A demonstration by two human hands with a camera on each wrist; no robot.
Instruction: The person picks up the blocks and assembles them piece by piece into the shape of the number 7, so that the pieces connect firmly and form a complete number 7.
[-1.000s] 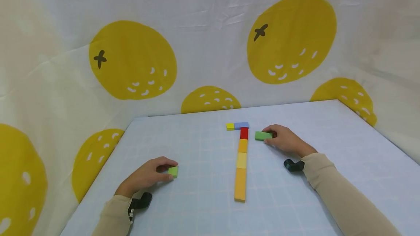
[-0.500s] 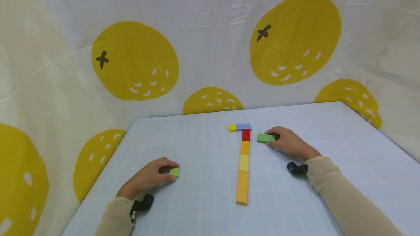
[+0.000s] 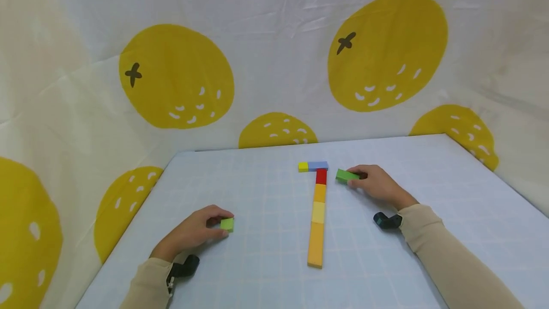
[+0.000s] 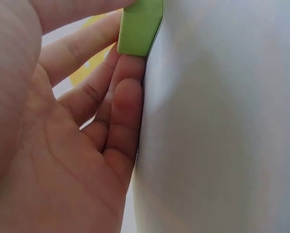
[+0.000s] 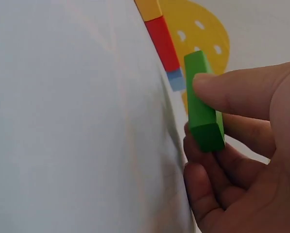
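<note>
At the left of the table my left hand (image 3: 195, 229) pinches a small light-green block (image 3: 227, 224) between thumb and fingers; in the left wrist view this block (image 4: 141, 29) sits close against the tabletop. Toward the back right, my right hand (image 3: 375, 184) holds a longer green block (image 3: 346, 176) by its right end. The right wrist view has the thumb pressed on one side of that green block (image 5: 201, 102), fingers on the other. Just left of it runs a column of blocks: red (image 3: 321, 176), orange (image 3: 320, 193), pale yellow (image 3: 318, 212) and a long orange block (image 3: 315, 246).
A blue block (image 3: 318, 166) lies crosswise at the column's far end, with a yellow block (image 3: 303, 167) at its left. The pale checked table (image 3: 257, 261) ends at a hanging cloth (image 3: 279, 61) printed with large yellow fruit.
The green block in my right hand has tilted, its left end now turned slightly upward and away. My left hand keeps its pinch on the light-green block in place. The head view shifts slightly.
</note>
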